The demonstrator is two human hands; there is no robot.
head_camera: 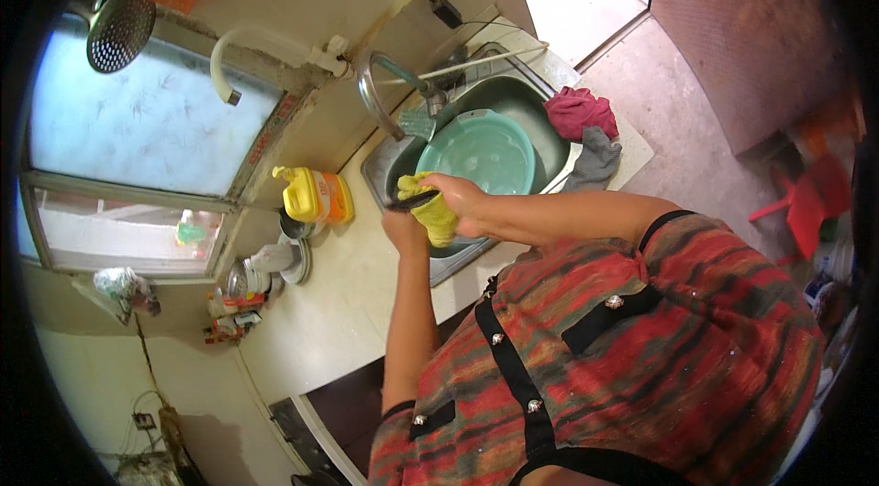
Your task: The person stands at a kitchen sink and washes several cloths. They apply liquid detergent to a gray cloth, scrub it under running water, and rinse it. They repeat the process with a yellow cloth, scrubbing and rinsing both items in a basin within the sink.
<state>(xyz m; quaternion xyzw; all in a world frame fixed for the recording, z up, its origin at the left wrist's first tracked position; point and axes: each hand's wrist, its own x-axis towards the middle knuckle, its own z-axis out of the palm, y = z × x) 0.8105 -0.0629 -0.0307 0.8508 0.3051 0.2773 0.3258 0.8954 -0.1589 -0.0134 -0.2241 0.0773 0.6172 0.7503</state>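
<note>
My right hand [463,201] grips a yellow cloth [436,219], bunched and hanging down over the near edge of the sink. From the left, my left hand [404,230] is closed around a slim dark object [414,201] that lies against the cloth; its full shape is hidden, so I cannot tell what it is. Just beyond both hands, a green plastic basin [481,153] holding water sits in the stainless steel sink [549,159]. A curved metal faucet [367,84] arches over the basin's left side, with a clear greenish piece [416,123] by its spout.
Right of the basin, a crimson cloth [582,113] and a grey cloth [594,159] lie on the sink rim. A yellow jug [316,196] stands on the counter [329,307] to the left, near stacked dishes [295,259]. A white pipe spout [223,67] juts from the wall.
</note>
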